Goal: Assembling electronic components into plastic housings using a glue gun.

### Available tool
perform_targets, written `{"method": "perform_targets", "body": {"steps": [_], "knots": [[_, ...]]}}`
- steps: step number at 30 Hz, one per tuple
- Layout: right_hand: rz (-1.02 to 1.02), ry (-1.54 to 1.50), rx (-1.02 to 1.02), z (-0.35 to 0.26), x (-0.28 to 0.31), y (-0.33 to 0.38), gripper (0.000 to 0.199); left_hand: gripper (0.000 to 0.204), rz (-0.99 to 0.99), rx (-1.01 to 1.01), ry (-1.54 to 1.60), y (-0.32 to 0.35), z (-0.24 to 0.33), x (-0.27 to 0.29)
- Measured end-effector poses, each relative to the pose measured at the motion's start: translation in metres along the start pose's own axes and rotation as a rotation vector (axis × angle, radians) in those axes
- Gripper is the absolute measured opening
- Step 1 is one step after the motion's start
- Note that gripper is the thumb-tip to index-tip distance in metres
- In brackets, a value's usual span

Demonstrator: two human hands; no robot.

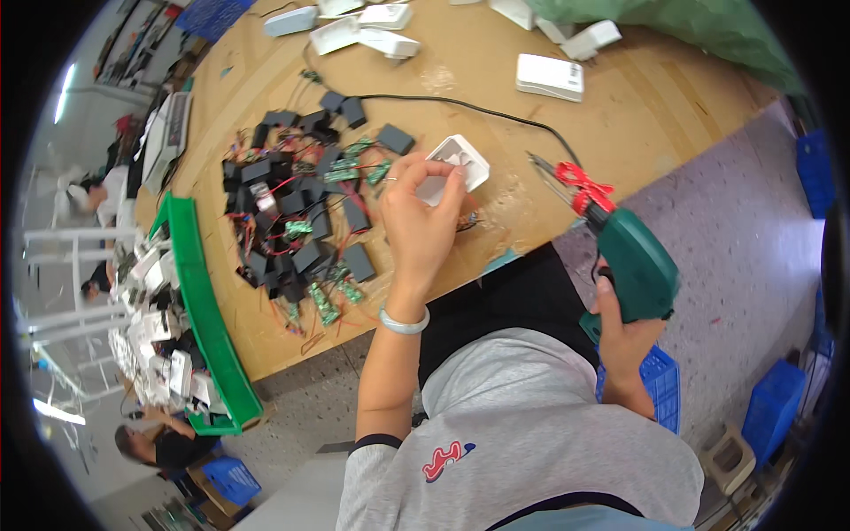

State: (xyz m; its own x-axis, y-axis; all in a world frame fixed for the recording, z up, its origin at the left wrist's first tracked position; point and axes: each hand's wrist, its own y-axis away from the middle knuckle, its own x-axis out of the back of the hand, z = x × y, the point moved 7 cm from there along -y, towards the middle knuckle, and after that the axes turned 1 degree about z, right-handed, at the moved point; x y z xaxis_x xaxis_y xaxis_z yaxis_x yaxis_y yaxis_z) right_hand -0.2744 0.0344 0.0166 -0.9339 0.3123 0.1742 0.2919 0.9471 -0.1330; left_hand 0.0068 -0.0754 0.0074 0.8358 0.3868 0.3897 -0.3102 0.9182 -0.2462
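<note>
My right hand (622,341) is wrapped around the handle of a green soldering gun (639,265). Red wire is wound about its front, and its pronged tip points up and left over the table edge. My left hand (421,212) hovers over a small open white plastic case (465,159) on the table. Its thumb and index finger are pinched together at the case's opening; whatever lies between them is too small to name. Left of this hand spreads a pile of dark grey blocks (292,203) mixed with green circuit boards (323,303) and thin red wires.
More white cases (550,77) lie along the far side, near a green sheet (691,26). A black cable (460,100) crosses the tabletop. Beyond the left edge stands a green-rimmed bin (208,327) full of white parts. Blue crates (775,403) sit on the floor; other people (164,442) are at left.
</note>
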Motion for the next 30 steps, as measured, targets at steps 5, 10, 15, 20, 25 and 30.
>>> {"method": "perform_targets", "body": {"steps": [5, 10, 15, 20, 25, 30], "knots": [[0.078, 0.18, 0.046, 0.018, 0.01, 0.004, 0.022, 0.012, 0.091, 0.257, 0.626, 0.0, -0.008, 0.066], [0.105, 0.103, -0.033, 0.018, 0.014, -0.003, 0.025, 0.029, 0.197, 0.266, 0.956, -0.041, -0.056, 0.205], [0.085, 0.107, -0.019, 0.009, -0.003, -0.002, 0.024, 0.024, 0.98, 0.044, 0.598, -0.051, -0.041, 0.457], [0.061, 0.081, 0.009, 0.011, -0.007, -0.001, 0.024, 0.04, 1.28, 0.273, 0.102, -0.019, -0.053, 0.623], [0.046, 0.036, 0.013, 0.012, -0.009, -0.004, 0.023, 0.043, 1.114, 0.06, -0.442, 0.029, -0.052, 0.641], [0.173, 0.09, 0.02, 0.015, 0.01, -0.008, 0.02, 0.026, 0.647, -0.125, -0.372, 0.028, -0.01, 0.383]]}}
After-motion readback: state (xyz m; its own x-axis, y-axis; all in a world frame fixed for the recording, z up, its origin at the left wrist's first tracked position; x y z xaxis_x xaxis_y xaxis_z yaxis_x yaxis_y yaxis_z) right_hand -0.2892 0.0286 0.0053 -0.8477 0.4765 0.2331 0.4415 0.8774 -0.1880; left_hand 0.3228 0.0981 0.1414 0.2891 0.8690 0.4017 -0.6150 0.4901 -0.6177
